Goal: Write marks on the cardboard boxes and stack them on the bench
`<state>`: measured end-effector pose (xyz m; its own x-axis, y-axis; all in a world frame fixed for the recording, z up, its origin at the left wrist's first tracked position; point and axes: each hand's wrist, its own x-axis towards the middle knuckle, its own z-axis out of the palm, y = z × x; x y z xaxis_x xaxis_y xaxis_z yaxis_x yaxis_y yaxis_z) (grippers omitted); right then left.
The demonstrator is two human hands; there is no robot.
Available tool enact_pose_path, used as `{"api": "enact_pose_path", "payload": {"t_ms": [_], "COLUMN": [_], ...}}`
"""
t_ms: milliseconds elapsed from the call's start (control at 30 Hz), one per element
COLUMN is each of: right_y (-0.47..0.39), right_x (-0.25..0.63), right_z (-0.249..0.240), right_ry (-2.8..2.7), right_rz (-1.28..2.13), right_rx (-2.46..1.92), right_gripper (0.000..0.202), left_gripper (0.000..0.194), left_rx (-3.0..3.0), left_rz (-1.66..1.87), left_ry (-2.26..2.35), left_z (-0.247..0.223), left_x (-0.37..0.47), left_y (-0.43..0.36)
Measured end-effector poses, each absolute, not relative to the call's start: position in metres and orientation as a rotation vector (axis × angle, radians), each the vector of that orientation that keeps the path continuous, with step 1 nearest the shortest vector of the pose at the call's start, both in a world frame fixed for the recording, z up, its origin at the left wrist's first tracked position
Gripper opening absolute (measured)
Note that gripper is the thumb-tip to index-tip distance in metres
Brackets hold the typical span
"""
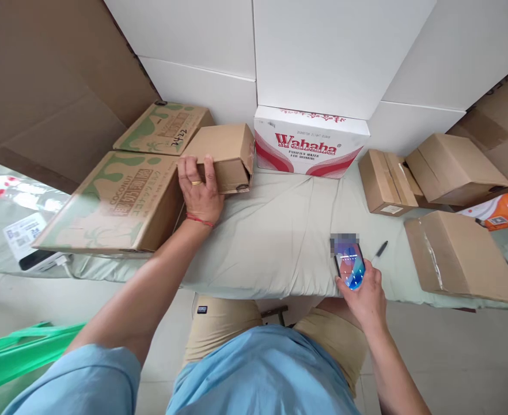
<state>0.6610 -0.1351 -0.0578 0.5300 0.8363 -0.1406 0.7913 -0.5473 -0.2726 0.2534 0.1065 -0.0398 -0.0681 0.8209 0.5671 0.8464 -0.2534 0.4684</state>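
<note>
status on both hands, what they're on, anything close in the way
Left hand on plain cardboard box. Right hand gripping lit smartphone. Close by: pen beside smartphone, coconut carton beside left hand.

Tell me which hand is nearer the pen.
Right. The right hand, holding the phone, is just below the pen in view; the left hand is far to its left, on a brown box.

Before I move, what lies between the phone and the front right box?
The head view shows a pen lying on the cloth between the phone and the front right box.
</note>
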Motion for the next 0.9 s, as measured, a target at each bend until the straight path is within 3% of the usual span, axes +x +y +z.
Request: {"api": "enact_pose_path", "payload": {"t_ms": [167, 367, 433, 533, 733, 900], "right_y": [-0.139, -0.142, -0.142, -0.143, -0.128, -0.092], "right_x": [0.669, 0.663, 0.661, 0.663, 0.688, 0.756], "right_z": [-0.065, -0.067, -0.067, -0.068, -0.05, 0.005], "right_ry": [-1.422, -1.412, -1.436, -1.53, -1.7, -1.561], "right_rz": [0.408, 0.346, 0.322, 0.253, 0.061, -0.308], "right_rx": [-2.547, -2.448, -2.416, -2.384, -2.277, -2.278], "right_gripper": [0.093, 0.088, 0.086, 0.084, 0.083, 0.088], "left_gripper": [0.068, 0.118, 0.104, 0.032, 0.033, 0.047], "left_rx": [-2.114, -2.092, -2.1, -2.195, -2.161, -2.135], "left_rz": [-1.364, -1.249, -1.161, -1.03, -0.945, -1.029], "left_ry": [-2.027, -2.205, -2.161, -2.042, -1.954, -1.934], "left_z": [-0.033, -0.047, -0.052, -0.062, -0.084, -0.082], "left_x": [0.269, 0.271, 0.272, 0.267, 0.244, 0.233], "left_y": [0.133, 0.128, 0.1, 0.042, -0.057, -0.071]}}
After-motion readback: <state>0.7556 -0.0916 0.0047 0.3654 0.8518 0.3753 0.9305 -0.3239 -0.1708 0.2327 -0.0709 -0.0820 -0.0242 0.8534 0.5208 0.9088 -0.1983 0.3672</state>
